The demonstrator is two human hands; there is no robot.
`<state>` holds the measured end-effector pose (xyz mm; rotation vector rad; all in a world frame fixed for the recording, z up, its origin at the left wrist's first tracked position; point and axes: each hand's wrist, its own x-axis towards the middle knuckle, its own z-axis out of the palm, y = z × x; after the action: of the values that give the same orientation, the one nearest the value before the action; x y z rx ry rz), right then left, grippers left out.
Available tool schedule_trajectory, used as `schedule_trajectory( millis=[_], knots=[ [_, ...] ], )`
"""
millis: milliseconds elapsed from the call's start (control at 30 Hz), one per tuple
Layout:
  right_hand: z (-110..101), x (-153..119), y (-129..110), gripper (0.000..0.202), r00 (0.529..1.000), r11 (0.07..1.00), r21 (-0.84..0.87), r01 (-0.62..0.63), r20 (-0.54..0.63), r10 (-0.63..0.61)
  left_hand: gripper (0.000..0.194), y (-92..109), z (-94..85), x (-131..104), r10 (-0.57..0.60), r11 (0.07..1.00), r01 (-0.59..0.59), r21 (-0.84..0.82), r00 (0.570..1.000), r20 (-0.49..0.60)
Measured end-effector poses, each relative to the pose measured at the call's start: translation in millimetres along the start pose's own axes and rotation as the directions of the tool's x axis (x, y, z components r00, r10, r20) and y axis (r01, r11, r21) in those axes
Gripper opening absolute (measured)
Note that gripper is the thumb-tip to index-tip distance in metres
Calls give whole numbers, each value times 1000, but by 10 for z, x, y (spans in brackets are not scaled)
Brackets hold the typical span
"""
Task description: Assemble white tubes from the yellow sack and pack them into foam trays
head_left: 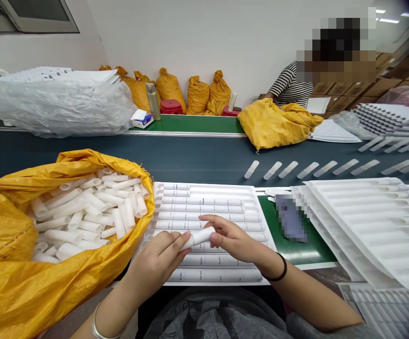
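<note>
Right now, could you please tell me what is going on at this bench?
A person's left hand holds a white tube above a white tray, with the right hand at the tube's other end. Printed tubes lie in rows in the tray. Left of it, an open yellow sack holds loose tubes. Across the dark belt, someone in a striped top is behind a yellow bag.
</note>
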<state>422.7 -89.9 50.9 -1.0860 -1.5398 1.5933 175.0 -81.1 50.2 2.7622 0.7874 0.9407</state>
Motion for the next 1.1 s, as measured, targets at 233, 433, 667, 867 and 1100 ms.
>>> schedule_trajectory(
  millis=[233, 433, 667, 867, 1100],
  knots=[
    [-27, -97, -204, 31, 930, 812, -459, 362, 115, -350, 57, 90, 17, 36, -156, 954, 162, -251, 987, 44],
    [112, -200, -334, 31, 888, 746, -493, 448, 152, -433, 57, 255, -20, 88, -181, 920, 207, -333, 978, 106],
    [-56, 340, -116, 19, 983, 477, -867, 145, 72, -169, 73, -127, -2, -126, -320, 945, 328, -3, 924, 207],
    [-1176, 1075, 29, 30, 824, 492, -751, -440, -555, -111, 40, -966, -490, -496, -851, 497, 662, 561, 498, 166],
    [-1717, 1156, 195, 36, 722, 441, -621, -649, -685, 97, 37, -1094, -545, -677, -871, 486, 638, 598, 298, 390]
  ],
)
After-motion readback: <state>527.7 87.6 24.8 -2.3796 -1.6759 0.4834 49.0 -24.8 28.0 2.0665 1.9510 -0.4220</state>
